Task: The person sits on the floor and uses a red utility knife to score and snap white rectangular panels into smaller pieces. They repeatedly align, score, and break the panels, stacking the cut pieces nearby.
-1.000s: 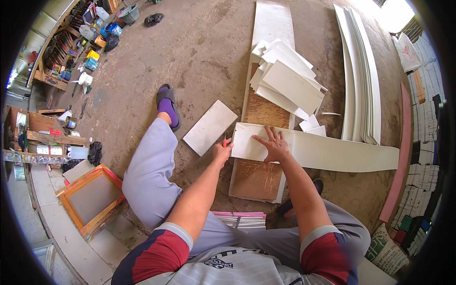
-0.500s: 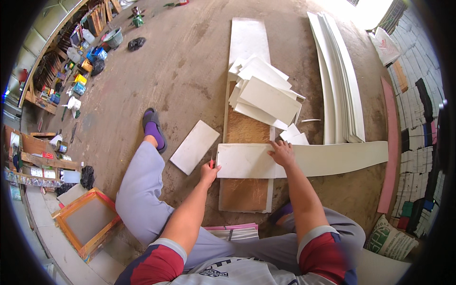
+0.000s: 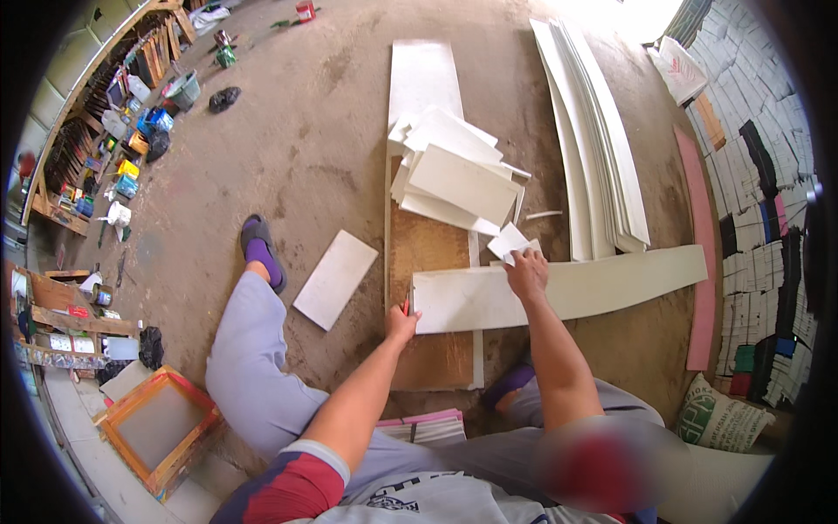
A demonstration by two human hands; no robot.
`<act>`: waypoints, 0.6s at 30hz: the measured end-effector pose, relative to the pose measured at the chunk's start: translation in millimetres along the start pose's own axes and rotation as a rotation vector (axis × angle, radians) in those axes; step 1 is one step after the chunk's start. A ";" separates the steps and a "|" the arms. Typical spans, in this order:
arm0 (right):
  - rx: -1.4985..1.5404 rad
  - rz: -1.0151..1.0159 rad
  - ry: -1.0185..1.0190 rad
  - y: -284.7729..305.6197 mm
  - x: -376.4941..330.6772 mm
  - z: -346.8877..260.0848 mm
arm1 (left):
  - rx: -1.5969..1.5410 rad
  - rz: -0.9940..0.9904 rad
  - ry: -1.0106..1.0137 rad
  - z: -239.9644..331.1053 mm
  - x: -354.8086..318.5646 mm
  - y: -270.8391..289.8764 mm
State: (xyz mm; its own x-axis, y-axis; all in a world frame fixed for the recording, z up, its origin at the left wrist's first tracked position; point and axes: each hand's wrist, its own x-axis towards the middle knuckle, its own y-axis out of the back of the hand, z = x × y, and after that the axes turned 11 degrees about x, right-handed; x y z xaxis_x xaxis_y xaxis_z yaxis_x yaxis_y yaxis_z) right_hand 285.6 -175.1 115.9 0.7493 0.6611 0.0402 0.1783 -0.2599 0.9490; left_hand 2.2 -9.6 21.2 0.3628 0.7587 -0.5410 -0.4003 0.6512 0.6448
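Observation:
A long white strip of sheet material [image 3: 602, 286] lies crosswise over a worn brown board [image 3: 436, 354]. At the strip's left end, my left hand [image 3: 402, 325] is closed on a slim red tool [image 3: 405, 306] that looks like a cutter, its thumb against the strip's edge. My right hand [image 3: 528, 275] bends over the strip's far edge, its fingers closed there beside some small white offcuts [image 3: 513, 241]. Whether the fingertips also touch an offcut is hidden. Beyond the strip, cut white rectangles [image 3: 463, 183] are heaped on the board. One white rectangle [image 3: 336, 279] lies apart on the floor to the left.
Long white strips [image 3: 589, 140] are stacked at the far right, with a pink strip [image 3: 696, 262] past them. Bundled stacks [image 3: 759, 297] line the right wall. A wooden-framed screen [image 3: 159, 426] rests at lower left; paint containers [image 3: 127, 185] crowd the left side.
The long strip has shifted right relative to the board, and its left end is tilted slightly. My right hand has moved from its top face to the far edge. The view has turned slightly.

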 end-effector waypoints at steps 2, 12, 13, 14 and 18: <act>0.122 -0.040 0.089 -13.2 -20.7 -22.4 | -0.019 -0.005 -0.031 -7.1 2.9 0.8; 0.125 -0.318 0.128 -63.3 -103.3 -95.1 | 0.091 -0.063 -0.073 -19.0 4.8 11.8; 0.136 -0.336 0.101 -63.6 -104.3 -91.7 | 0.124 -0.089 -0.070 -8.8 -1.5 18.0; 0.147 -0.354 0.072 -64.9 -105.4 -89.6 | 0.158 -0.116 -0.068 1.6 -7.1 24.8; 0.130 -0.376 0.044 -63.6 -103.7 -96.9 | 0.206 -0.027 -0.120 16.3 -18.9 36.6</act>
State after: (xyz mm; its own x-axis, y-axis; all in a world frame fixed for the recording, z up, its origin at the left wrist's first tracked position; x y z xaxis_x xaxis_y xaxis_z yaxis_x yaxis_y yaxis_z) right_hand 134.8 -158.9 81.7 0.5886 0.7560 -0.2863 0.5161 -0.0789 0.8529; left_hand -5.6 -0.4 63.8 0.4733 0.7256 -0.4995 -0.2134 0.6446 0.7341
